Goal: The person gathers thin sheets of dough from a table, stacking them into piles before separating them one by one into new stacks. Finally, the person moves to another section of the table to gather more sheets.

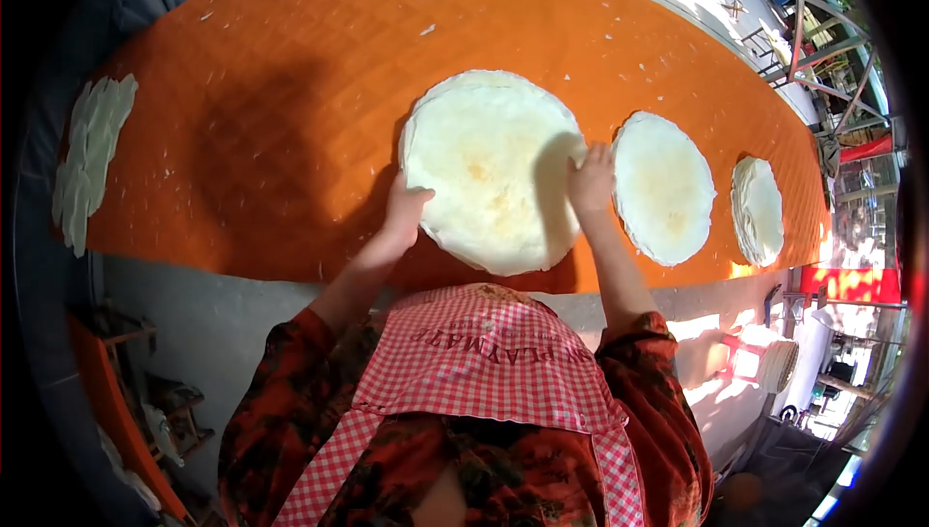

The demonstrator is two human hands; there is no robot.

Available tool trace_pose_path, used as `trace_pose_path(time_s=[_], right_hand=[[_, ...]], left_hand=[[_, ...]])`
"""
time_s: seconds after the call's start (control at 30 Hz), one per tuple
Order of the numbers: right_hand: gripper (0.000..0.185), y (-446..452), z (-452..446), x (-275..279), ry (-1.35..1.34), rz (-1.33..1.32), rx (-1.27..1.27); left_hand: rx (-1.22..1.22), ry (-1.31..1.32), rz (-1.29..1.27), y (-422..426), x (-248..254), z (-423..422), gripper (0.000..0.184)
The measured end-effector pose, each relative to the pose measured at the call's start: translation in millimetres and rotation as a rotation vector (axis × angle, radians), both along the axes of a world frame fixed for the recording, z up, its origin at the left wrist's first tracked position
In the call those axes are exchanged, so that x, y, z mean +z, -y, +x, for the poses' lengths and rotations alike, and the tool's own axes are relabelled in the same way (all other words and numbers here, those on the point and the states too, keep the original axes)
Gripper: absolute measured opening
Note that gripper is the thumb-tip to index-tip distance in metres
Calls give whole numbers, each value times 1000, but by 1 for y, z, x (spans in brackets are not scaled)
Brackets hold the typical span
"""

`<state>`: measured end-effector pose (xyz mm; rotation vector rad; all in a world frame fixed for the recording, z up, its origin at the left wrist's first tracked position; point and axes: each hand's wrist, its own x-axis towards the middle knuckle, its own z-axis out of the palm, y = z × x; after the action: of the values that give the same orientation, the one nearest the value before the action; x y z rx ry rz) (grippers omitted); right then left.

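A stack of large, round, pale flatbreads lies on the orange table cover in front of me, with light brown patches on its top sheet. My left hand grips the stack's left edge, thumb on top and the other fingers mostly hidden. On the opposite edge, my right hand is closed around the rim, its fingertips partly out of sight. Just beyond that hand sits a second flatbread stack, apart from the first.
The orange cover is strewn with small pale flakes. A third flatbread stack is near the right end, and overlapping pale sheets lie at the far left. Metal framing stands beyond the table at upper right.
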<state>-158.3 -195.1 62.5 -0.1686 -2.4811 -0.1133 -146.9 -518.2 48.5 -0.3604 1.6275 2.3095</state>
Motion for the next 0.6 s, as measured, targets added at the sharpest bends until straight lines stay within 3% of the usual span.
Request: trace_pose_path(time_s=[0.07, 0.1, 0.13, 0.2, 0.23, 0.33, 0.37, 0.47, 0.5, 0.6], right_hand=[[60, 72, 3, 74, 563, -903, 108], [64, 113, 5, 121, 789, -1363, -2], [69, 125, -2, 130, 839, -1189, 85], [79, 148, -16, 148, 873, -825, 239], [72, 156, -27, 148, 929, -816, 258], [33, 154, -42, 155, 1028, -646, 264], [29, 144, -43, 159, 970, -688, 284], [22, 104, -50, 185, 741, -803, 376], [22, 96, -36, 233, 762, -874, 303], [28, 44, -4, 279, 406, -1180, 464]], left_hand=[[21, -125, -116, -5, 17, 7, 49], [25, -206, -172, -13, 22, 8, 50], [7, -295, -209, -28, 29, 8, 50], [-93, -485, -543, -42, 47, 15, 49], [-142, -598, -715, -46, 55, 20, 49], [-227, -572, -546, -60, 71, 31, 49], [-229, -563, -283, -65, 78, 35, 42], [-283, -442, -117, -54, 115, 44, 33], [-198, -419, -91, -47, 113, 43, 38], [72, -34, -137, -30, 94, 31, 44]])
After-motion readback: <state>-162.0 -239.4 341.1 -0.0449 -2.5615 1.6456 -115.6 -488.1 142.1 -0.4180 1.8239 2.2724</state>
